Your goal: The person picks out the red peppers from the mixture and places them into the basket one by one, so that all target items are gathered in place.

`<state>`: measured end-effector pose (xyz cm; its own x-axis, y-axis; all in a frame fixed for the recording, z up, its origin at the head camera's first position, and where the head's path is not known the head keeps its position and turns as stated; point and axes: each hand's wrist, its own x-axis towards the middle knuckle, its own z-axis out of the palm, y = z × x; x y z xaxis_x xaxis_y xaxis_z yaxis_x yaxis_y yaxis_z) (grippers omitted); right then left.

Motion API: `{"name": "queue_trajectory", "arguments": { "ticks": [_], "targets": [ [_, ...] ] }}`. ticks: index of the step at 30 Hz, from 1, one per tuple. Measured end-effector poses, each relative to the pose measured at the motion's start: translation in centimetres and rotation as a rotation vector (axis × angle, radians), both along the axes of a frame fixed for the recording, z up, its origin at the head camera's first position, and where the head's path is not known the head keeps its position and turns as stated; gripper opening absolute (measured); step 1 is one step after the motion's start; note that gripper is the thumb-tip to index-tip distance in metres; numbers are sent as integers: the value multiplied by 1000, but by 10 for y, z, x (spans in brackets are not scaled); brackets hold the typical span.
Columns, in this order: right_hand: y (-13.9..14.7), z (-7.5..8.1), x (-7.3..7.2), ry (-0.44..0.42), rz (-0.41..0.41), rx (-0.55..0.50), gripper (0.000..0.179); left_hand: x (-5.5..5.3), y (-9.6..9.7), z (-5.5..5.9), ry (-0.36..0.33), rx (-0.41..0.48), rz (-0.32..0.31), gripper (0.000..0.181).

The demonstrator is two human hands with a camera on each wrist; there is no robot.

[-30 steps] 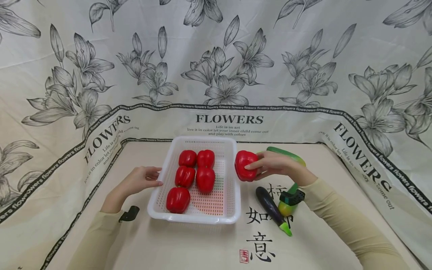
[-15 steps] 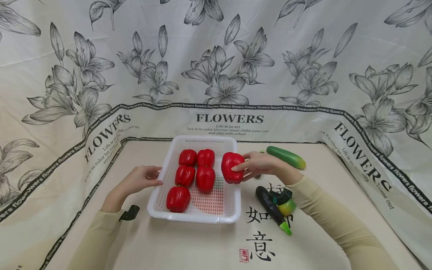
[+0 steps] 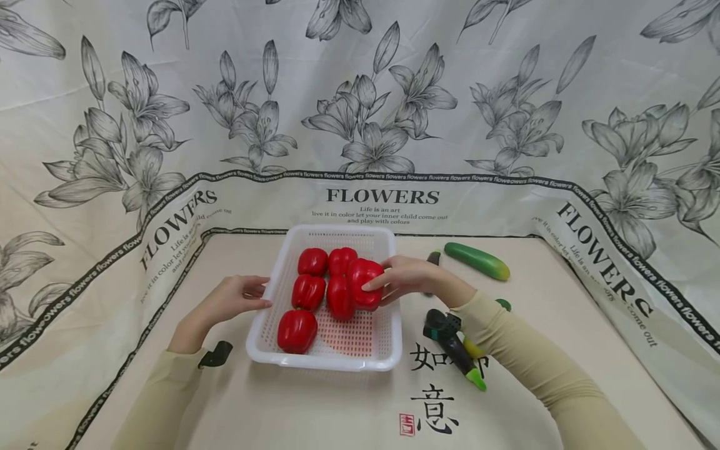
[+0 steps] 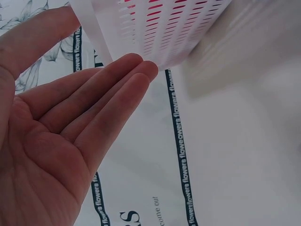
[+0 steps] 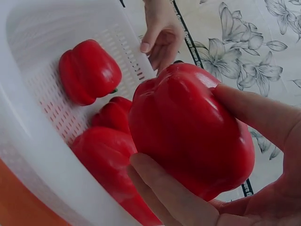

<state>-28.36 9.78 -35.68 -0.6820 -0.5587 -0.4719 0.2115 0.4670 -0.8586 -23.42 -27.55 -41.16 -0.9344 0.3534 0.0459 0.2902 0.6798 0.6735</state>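
A red bell pepper (image 3: 366, 285) is in my right hand (image 3: 409, 279), thumb on one side and fingers on the other, over the right part of a white plastic basket (image 3: 323, 360). In the right wrist view, the held pepper (image 5: 190, 132) hides part of the peppers behind it. Several more red bell peppers (image 3: 297, 331) lie inside, mostly toward the left and middle. At the basket's left side is my left hand (image 3: 227, 301). Its fingers (image 4: 106, 101) are nearly straight in the left wrist view, their tips right at the perforated wall (image 4: 155, 28).
Right of the basket lie an eggplant (image 3: 458, 353), a green cucumber (image 3: 477, 261) and a dark vegetable (image 3: 432, 257) partly behind my right hand. A yellow-green item (image 3: 474, 347) shows partly under my right sleeve. Flower-printed cloth (image 3: 371, 125) surrounds the table.
My right hand has carried the pepper leftward from outside the basket's right rim to over the peppers inside. The cucumber has come into fuller view. My left hand has stayed put.
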Motion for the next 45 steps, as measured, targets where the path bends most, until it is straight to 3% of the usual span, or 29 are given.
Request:
{"name": "queue_trajectory", "arguments": {
  "ticks": [8,21,38,45],
  "targets": [
    [-22,-6,-1,-85,55,-36,55,0,-1,0,12,-4,3,58],
    [-52,-21,-5,-152,93,-88,59,-3,-3,-1,8,7,-7,58],
    [-67,-42,1,-198,207,-56,55,-2,-1,1,-3,15,-4,57],
    [-66,-46,1,-202,269,15,51,0,-1,2,-3,13,0,57]
  ]
}}
